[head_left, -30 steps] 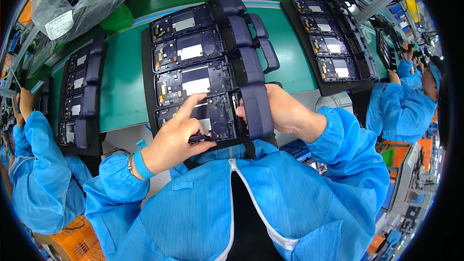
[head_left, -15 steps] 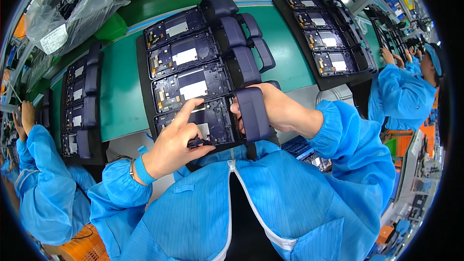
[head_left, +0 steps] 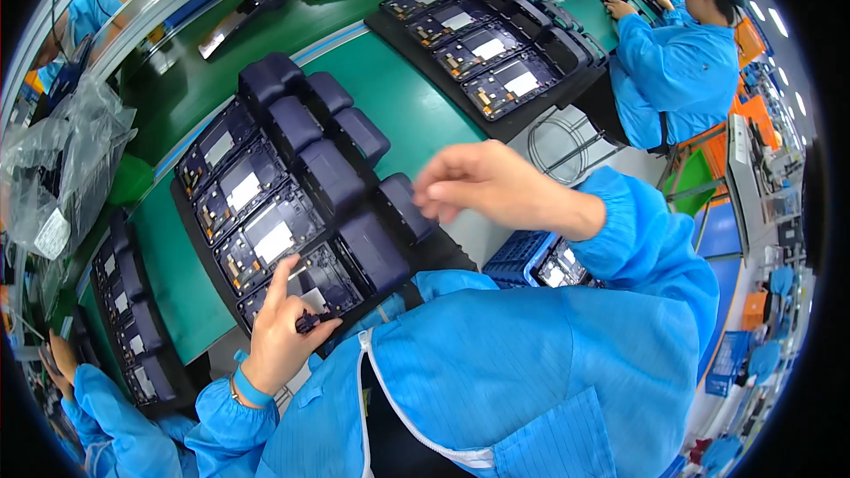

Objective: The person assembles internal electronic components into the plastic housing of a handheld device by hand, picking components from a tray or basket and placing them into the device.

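Observation:
My left hand pinches a small dark part between its thumb and fingers, the index finger stretched out above the nearest device housing. That housing is a dark open shell with a board and a pale rectangle inside. A dark purple curved cover stands at its right side. My right hand hangs in the air, loosely curled and slightly blurred, with nothing visible in it. Its fingertips are beside a separate dark cover; I cannot tell whether they touch. Several like housings lie in a row on a black board.
More housings fill another black board at the far right and one at the left. A clear plastic bag lies at the left edge. Below my right arm stands a blue crate. A co-worker sits at the right.
My right hand has come off the nearest cover and moved right, beside a loose one. The left hand still pinches the small dark part. The whole view has turned and shifted.

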The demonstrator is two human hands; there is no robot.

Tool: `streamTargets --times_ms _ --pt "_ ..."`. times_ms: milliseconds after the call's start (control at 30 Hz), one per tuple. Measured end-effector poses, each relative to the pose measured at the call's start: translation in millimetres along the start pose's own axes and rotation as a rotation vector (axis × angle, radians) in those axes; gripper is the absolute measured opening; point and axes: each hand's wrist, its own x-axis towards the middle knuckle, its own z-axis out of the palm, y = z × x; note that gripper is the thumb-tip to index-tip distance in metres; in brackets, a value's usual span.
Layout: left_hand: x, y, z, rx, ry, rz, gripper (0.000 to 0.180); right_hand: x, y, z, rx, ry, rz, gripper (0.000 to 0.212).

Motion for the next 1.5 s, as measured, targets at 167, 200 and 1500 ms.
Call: streamTargets --times_ms 167,200,1500 --pt "-0.3 7.0 -9.4 -0.047 0.008 -0.109 0.036 -36.7 49.9 -16.9 -0.095 -0.406 0.386 0.028" --pt "1.9 4.3 -14.2 -0.128 0.015 -0.172 0.036 -42.0 68.0 -6.0 -0.075 -0.419 0.346 0.031" --pt "159.0 -23.4 -108.3 -1.057 0.332 -0.671 0.015 -58.3 3.2 -41.4 0.475 0.429 -0.386 0.044"
